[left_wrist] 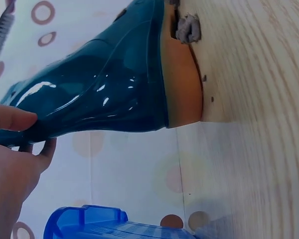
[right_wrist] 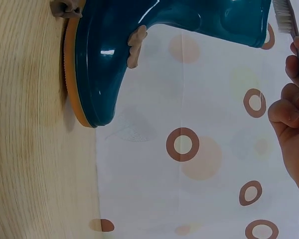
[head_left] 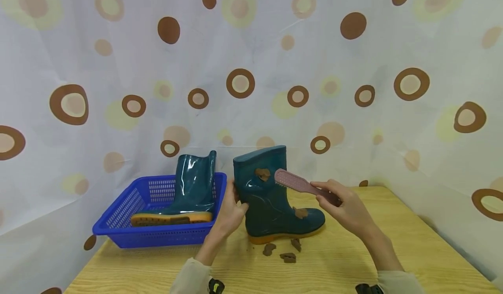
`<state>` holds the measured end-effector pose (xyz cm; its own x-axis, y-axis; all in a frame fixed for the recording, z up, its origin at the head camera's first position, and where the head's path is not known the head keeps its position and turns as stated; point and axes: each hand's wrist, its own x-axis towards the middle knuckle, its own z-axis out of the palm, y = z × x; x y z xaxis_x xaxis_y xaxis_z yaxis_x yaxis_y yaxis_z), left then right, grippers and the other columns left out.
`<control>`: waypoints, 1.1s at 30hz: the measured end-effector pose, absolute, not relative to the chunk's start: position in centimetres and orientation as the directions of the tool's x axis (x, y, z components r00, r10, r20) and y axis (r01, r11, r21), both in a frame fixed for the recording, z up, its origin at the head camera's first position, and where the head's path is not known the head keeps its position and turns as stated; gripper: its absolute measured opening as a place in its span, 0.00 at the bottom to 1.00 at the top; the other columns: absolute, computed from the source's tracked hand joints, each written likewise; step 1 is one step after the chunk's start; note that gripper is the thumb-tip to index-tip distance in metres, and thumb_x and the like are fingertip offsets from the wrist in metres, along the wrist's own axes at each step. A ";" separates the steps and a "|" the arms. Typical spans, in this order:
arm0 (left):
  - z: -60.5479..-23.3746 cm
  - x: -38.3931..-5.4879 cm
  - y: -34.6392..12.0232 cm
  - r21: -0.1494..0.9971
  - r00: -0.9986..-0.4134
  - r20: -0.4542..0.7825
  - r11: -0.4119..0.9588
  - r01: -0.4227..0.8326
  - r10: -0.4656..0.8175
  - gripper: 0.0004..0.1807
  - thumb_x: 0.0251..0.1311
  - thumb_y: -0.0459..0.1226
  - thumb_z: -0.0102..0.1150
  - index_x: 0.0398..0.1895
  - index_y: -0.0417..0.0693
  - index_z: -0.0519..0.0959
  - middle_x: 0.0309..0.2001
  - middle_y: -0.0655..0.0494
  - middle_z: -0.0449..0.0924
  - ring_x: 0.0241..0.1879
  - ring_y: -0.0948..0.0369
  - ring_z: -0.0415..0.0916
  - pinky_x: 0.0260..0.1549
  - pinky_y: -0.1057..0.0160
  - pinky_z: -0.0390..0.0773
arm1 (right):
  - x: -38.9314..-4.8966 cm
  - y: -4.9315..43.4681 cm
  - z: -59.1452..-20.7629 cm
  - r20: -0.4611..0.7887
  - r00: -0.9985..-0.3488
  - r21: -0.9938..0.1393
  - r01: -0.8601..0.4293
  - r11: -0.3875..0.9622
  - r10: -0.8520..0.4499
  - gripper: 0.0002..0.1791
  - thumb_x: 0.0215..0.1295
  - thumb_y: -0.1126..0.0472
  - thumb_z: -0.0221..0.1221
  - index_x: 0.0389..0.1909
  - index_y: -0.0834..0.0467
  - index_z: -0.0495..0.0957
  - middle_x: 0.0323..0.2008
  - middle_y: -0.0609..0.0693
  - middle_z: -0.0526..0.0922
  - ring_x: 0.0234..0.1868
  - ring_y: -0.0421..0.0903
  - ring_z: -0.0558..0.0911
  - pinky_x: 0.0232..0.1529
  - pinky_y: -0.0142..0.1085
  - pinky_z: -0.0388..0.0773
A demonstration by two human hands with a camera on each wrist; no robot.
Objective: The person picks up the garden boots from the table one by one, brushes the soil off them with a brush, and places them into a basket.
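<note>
A dark teal rubber boot with an orange sole stands upright on the table, toe pointing right. My left hand grips the back of its shaft, the thumb on the near side and fingers behind. My right hand holds a pink brush by its handle, the bristled head close to the boot's shaft. One brown clump sticks to the shaft and another brown clump to the top of the foot. In the right wrist view the brush's pale bristles show beside the boot's top edge.
Several loose brown lumps lie on the wooden table in front of the boot. To the left is a blue plastic basket with a second teal boot in it. A dotted white curtain hangs behind.
</note>
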<state>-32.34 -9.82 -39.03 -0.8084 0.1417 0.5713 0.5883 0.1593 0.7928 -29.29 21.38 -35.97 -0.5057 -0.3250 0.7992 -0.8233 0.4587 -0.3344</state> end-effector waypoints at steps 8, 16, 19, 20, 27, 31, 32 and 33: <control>-38.4 -32.2 -10.0 0.819 -0.827 0.556 0.120 0.561 0.075 0.36 0.57 0.18 0.53 0.68 0.47 0.60 0.64 0.47 0.72 0.64 0.50 0.71 0.67 0.43 0.68 | -29.3 21.4 -35.7 0.804 -0.498 -0.325 -0.827 0.459 -0.327 0.22 0.61 0.75 0.62 0.55 0.57 0.81 0.31 0.41 0.75 0.22 0.32 0.66 0.21 0.25 0.66; -37.9 -31.5 -9.8 0.786 -0.799 0.601 0.201 0.584 -0.028 0.30 0.62 0.25 0.60 0.65 0.58 0.70 0.60 0.56 0.73 0.62 0.53 0.72 0.63 0.44 0.73 | -29.3 21.4 -35.5 0.804 -0.493 -0.319 -0.829 0.459 -0.333 0.22 0.61 0.75 0.62 0.55 0.57 0.81 0.31 0.41 0.75 0.22 0.32 0.67 0.21 0.24 0.66; -37.8 -31.4 -9.7 0.742 -0.755 0.651 0.274 0.611 -0.079 0.28 0.61 0.25 0.61 0.61 0.59 0.74 0.55 0.57 0.74 0.58 0.55 0.73 0.61 0.47 0.75 | -29.2 21.3 -35.5 0.803 -0.495 -0.319 -0.827 0.462 -0.332 0.21 0.61 0.75 0.62 0.55 0.57 0.81 0.31 0.40 0.75 0.23 0.32 0.66 0.21 0.25 0.66; -37.8 -31.4 -9.6 0.734 -0.746 0.660 0.292 0.613 -0.093 0.27 0.61 0.25 0.62 0.60 0.59 0.75 0.54 0.57 0.74 0.56 0.56 0.74 0.59 0.48 0.75 | -29.2 21.3 -35.5 0.803 -0.496 -0.320 -0.827 0.462 -0.331 0.21 0.61 0.75 0.62 0.54 0.57 0.81 0.31 0.40 0.75 0.23 0.32 0.67 0.21 0.25 0.66; -37.7 -31.1 -9.3 0.765 -0.769 0.623 0.318 0.560 -0.145 0.20 0.59 0.25 0.59 0.54 0.48 0.76 0.47 0.51 0.79 0.48 0.53 0.76 0.52 0.49 0.76 | -29.0 21.2 -35.5 0.802 -0.495 -0.320 -0.828 0.460 -0.334 0.21 0.61 0.74 0.62 0.54 0.57 0.81 0.31 0.40 0.75 0.22 0.32 0.66 0.21 0.24 0.65; -37.7 -31.0 -9.4 0.780 -0.780 0.604 0.321 0.538 -0.161 0.18 0.58 0.24 0.58 0.51 0.46 0.75 0.46 0.49 0.80 0.48 0.53 0.76 0.53 0.48 0.76 | -28.9 21.0 -35.5 0.797 -0.499 -0.317 -0.825 0.468 -0.340 0.21 0.61 0.74 0.62 0.55 0.56 0.81 0.31 0.40 0.75 0.22 0.32 0.66 0.21 0.24 0.66; -37.7 -31.1 -9.5 0.781 -0.782 0.602 0.324 0.534 -0.163 0.18 0.58 0.24 0.58 0.50 0.46 0.75 0.45 0.49 0.80 0.48 0.53 0.77 0.53 0.48 0.77 | -28.9 21.0 -35.6 0.794 -0.503 -0.320 -0.823 0.470 -0.342 0.21 0.61 0.74 0.62 0.55 0.56 0.81 0.31 0.40 0.75 0.22 0.32 0.66 0.21 0.24 0.66; -37.7 -31.1 -9.5 0.787 -0.787 0.595 0.319 0.529 -0.162 0.17 0.58 0.24 0.59 0.50 0.46 0.75 0.45 0.49 0.80 0.48 0.53 0.77 0.53 0.48 0.77 | -28.9 21.0 -35.6 0.791 -0.508 -0.323 -0.821 0.471 -0.342 0.21 0.61 0.74 0.62 0.55 0.56 0.81 0.31 0.40 0.75 0.22 0.32 0.66 0.21 0.24 0.66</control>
